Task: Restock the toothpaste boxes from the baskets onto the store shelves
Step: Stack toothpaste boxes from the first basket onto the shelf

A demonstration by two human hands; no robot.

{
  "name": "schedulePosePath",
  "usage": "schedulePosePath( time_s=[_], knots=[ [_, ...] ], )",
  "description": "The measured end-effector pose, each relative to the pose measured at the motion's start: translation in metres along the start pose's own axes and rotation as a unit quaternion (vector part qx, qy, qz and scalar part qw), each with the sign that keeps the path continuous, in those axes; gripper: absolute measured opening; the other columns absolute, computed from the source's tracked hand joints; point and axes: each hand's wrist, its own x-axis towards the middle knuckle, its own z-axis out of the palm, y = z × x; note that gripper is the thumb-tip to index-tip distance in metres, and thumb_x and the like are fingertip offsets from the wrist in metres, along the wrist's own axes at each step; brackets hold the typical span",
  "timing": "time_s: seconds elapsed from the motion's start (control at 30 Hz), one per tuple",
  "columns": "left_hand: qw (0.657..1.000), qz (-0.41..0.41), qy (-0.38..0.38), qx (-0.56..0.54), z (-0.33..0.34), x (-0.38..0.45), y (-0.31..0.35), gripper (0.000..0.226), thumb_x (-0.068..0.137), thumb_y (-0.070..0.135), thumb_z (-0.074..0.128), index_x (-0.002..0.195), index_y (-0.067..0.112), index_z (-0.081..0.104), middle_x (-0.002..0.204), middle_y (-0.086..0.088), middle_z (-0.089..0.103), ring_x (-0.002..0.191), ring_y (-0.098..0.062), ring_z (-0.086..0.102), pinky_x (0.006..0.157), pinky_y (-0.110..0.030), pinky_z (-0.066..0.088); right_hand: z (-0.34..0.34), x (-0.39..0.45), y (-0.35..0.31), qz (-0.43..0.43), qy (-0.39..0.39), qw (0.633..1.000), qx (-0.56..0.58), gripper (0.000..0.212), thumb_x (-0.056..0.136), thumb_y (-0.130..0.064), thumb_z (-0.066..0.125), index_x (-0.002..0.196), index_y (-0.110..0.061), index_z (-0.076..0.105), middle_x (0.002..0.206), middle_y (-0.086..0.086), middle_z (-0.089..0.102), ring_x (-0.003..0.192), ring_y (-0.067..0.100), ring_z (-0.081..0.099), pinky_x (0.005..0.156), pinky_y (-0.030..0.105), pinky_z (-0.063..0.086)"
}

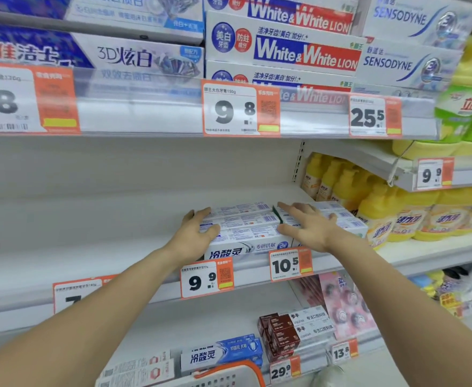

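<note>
A row of white and blue toothpaste boxes (pixel 246 230) lies on the middle shelf (pixel 89 247), above the 9.9 price tag. My left hand (pixel 194 233) rests on the left end of these boxes with straight fingers. My right hand (pixel 304 227) lies flat on the neighbouring white boxes (pixel 346 219), fingers spread over their tops. Neither hand grips a box. At the bottom edge, the white rim and orange handle of a basket (pixel 229 372) show.
The upper shelf carries large toothpaste boxes (pixel 299 51) behind price tags. Yellow detergent bottles (pixel 396 216) stand right of the boxes. The lower shelf holds blue (pixel 223 353) and brown boxes (pixel 279 336). The middle shelf's left part shows bare white board.
</note>
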Motion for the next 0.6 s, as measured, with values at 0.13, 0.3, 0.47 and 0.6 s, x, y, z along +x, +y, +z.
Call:
schedulePosePath(
  time_s=[0.13,0.3,0.47,0.6],
  knots=[
    [1.000,0.000,0.001,0.003,-0.003,0.001,-0.001,0.058,0.102,0.036,0.054,0.155,0.025,0.032,0.163,-0.006,0.022,0.152,-0.023,0.022,0.123,-0.043,0.026,0.001,0.006,-0.009,-0.009,-0.006,1.000,0.005,0.073,0.089,-0.080,0.032,0.152,-0.058,0.004,0.168,-0.011,-0.004,0.155,0.027,-0.005,0.110,0.079,-0.002],
    [1.000,0.003,-0.005,0.030,-0.002,0.003,0.001,0.060,0.103,0.036,0.051,0.157,0.024,0.030,0.166,-0.006,0.020,0.155,-0.017,0.008,0.125,-0.034,0.014,0.004,0.012,-0.017,-0.021,-0.016,1.000,0.004,0.058,0.096,-0.069,0.032,0.151,-0.058,0.016,0.167,-0.018,0.001,0.155,0.029,-0.005,0.108,0.080,-0.006],
    [1.000,-0.007,0.021,0.003,0.000,0.001,0.000,0.062,0.099,0.037,0.059,0.154,0.022,0.037,0.159,-0.003,0.038,0.139,-0.024,0.046,0.116,-0.040,0.038,0.011,0.012,-0.017,-0.066,0.028,0.997,0.021,0.057,0.101,-0.058,0.036,0.153,-0.037,0.027,0.166,-0.014,0.019,0.155,0.016,0.006,0.112,0.075,-0.005],
    [0.999,-0.011,0.039,0.011,0.007,0.000,0.004,0.059,0.103,0.035,0.052,0.157,0.020,0.032,0.160,-0.002,0.037,0.136,-0.026,0.050,0.113,-0.037,0.042,0.013,0.007,-0.013,-0.089,0.058,0.994,0.033,0.074,0.088,-0.071,0.029,0.150,-0.031,0.036,0.161,-0.009,0.030,0.150,0.019,0.024,0.114,0.073,0.005]
  ],
)
